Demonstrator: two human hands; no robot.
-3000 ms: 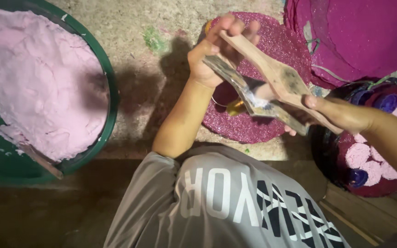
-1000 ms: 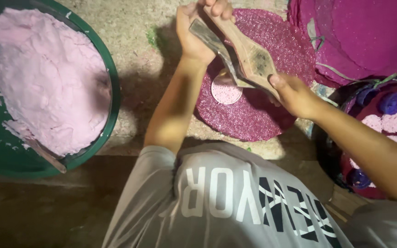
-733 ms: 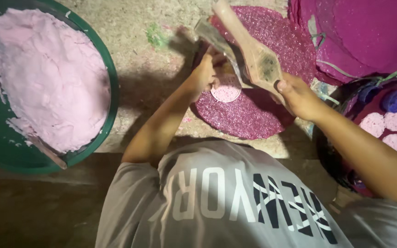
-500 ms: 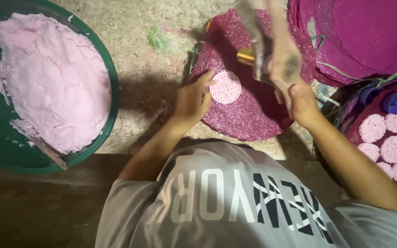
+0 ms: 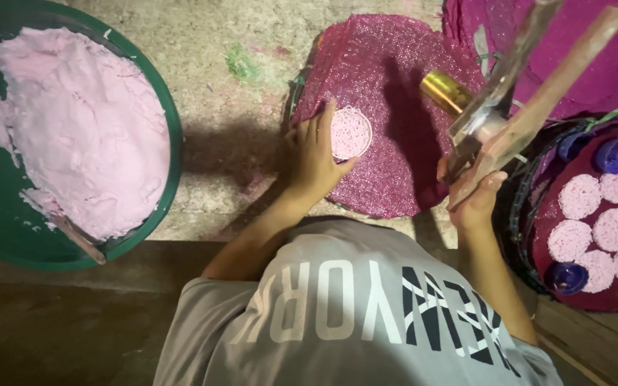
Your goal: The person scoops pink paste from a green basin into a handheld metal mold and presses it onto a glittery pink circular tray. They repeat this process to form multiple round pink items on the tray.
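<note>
Nearest is the person's grey shirt [image 5: 366,314] with bold pale lettering. The left hand [image 5: 314,154] lies flat, fingers spread, touching a small pink lacy disc [image 5: 350,132] that rests on a round magenta mesh mat [image 5: 388,107]. The right hand [image 5: 475,196] is clamped round a hinged wooden press [image 5: 523,93] with a brass tube, tilted upward. Right, a dark tray [image 5: 538,214] holds more pink discs and blue caps. Left, a green basin [image 5: 169,154] holds rough pink dough.
</note>
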